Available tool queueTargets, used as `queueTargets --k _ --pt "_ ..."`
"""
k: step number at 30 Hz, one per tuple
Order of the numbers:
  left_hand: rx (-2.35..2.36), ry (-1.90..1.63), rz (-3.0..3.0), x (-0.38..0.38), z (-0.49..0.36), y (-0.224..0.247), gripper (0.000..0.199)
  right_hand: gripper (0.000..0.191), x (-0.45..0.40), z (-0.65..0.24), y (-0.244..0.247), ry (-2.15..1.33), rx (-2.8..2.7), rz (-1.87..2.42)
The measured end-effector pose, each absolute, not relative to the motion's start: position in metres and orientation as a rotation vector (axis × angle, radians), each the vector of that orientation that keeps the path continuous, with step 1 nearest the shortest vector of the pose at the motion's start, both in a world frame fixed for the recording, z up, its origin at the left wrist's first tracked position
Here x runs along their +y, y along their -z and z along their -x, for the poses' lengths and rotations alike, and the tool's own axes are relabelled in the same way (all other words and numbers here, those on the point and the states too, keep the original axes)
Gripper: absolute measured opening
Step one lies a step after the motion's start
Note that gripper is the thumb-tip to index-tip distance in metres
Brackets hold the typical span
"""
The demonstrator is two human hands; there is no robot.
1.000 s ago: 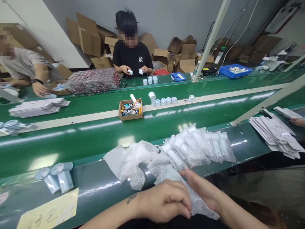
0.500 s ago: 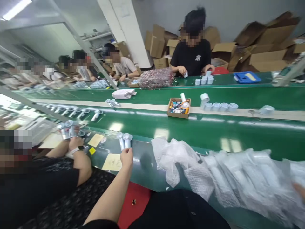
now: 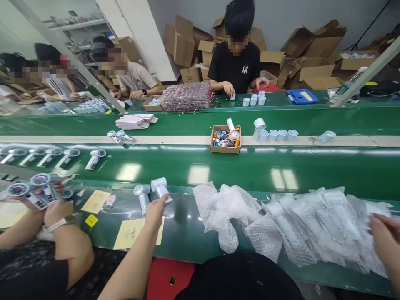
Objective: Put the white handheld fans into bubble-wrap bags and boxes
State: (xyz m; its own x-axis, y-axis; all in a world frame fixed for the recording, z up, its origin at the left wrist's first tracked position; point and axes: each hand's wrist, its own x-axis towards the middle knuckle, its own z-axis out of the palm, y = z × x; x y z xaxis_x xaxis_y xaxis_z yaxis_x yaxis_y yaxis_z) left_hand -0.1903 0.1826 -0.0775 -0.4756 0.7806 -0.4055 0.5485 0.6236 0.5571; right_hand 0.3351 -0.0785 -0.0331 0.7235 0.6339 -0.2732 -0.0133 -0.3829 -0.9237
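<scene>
My left hand [image 3: 156, 210] grips a pale blue handheld fan [image 3: 161, 187] by its handle, tilted above the near bench. Another handheld fan [image 3: 142, 196] stands just left of it, apart from my fingers. My right hand [image 3: 386, 237] is at the right edge, thumb and forefinger together at the edge of a clear bubble-wrap bag [image 3: 368, 212]. That bag lies at the right end of a row of filled bubble-wrap bags [image 3: 321, 225]. Between my hands lie crumpled, flat-looking bubble-wrap bags [image 3: 231, 204].
Yellow paper [image 3: 125, 235] lies under my left forearm. A co-worker's hands [image 3: 56, 208] hold fans at left. Across the green belt [image 3: 168, 166] sit a parts box [image 3: 225, 139] and several fan pieces [image 3: 278, 134]. A person [image 3: 236, 62] works opposite.
My left hand has lifted and turned its fan away from the neighbouring one. My right hand has come further into view at the bags. The view has swung right.
</scene>
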Motion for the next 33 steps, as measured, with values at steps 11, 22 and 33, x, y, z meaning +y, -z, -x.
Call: queueTargets --k 11,22,33 --pt "1.412 -0.667 -1.377 0.070 0.082 0.103 0.027 0.039 0.056 -0.106 0.050 -1.586 -0.011 1.214" --pt "1.520 -0.094 -1.995 0.094 0.143 0.163 0.025 0.069 0.045 -0.119 0.097 -1.598 -0.400 1.718" --pt "1.218 -0.624 -1.228 0.132 0.112 -0.003 0.027 0.054 0.024 -0.148 0.011 -1.934 -0.405 0.967"
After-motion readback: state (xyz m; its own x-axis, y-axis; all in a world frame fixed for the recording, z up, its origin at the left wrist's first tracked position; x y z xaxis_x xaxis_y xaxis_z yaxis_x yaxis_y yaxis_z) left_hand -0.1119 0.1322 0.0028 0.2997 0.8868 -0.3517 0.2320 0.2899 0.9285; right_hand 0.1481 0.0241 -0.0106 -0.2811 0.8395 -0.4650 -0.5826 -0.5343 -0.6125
